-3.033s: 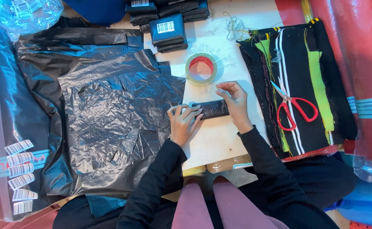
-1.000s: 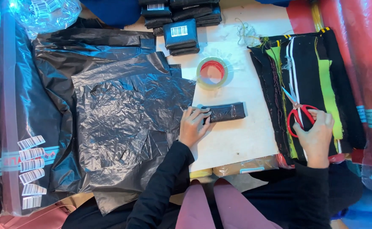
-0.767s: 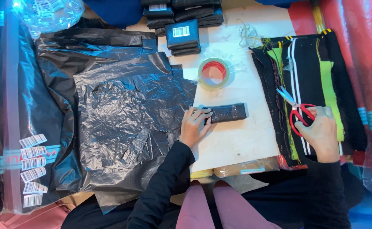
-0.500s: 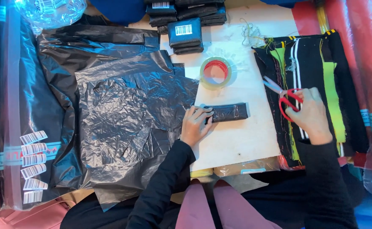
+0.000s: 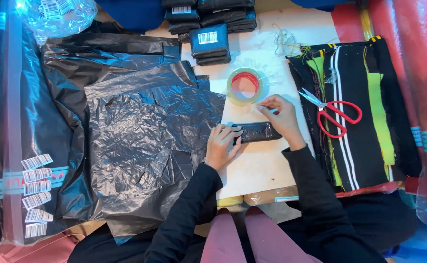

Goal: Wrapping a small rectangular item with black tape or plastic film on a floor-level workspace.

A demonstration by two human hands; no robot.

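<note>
Pinning the black roll's (image 5: 255,132) left end, the left hand (image 5: 223,144) presses flat while the right hand (image 5: 281,117) pinches at its right end, its long axis lying crosswise below the tape (image 5: 244,85), mid-bench (image 5: 267,165).

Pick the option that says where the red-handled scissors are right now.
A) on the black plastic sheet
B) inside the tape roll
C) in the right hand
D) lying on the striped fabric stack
D: the red-handled scissors lie free on the striped fabric stack, while the right hand is over at the small black-wrapped bundle near the tape roll.
</note>
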